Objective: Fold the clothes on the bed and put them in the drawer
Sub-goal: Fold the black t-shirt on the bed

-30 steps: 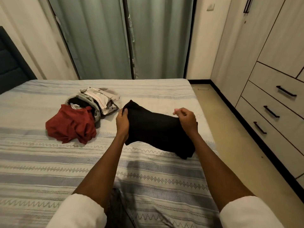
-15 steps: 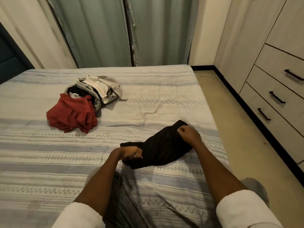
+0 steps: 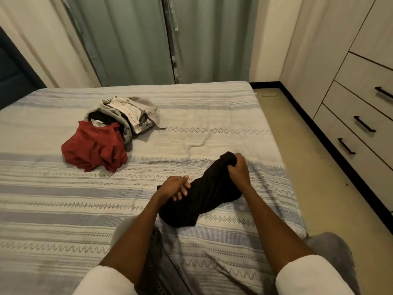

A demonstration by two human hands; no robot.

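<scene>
Striped bedspread (image 3: pixel 63 209) in grey and cream covers the bed, the landmark for all that follows. Nearest the camera, two white sleeves sit at the bed's near edge, with bare forearms reaching out over the cover. A black garment (image 3: pixel 204 199) lies bunched on the bed's right-hand part, between the hands. The left hand (image 3: pixel 174 187) rests on the garment's left edge, fingers loosely extended and fanned across the cloth; whether the thumb pinches any fabric cannot be told. The right hand (image 3: pixel 238 170) grips the garment's far end, fingers curled round a gathered fold. Farther up the bed, to the left, a red garment (image 3: pixel 93 145) lies crumpled, touching a heap of grey and white clothes (image 3: pixel 127 111) just behind it. Beyond the bed's far edge hang pale green curtains (image 3: pixel 138 39). To the right of the bed, across a strip of floor, stands a wardrobe with closed drawers (image 3: pixel 357 124) bearing dark handles.
</scene>
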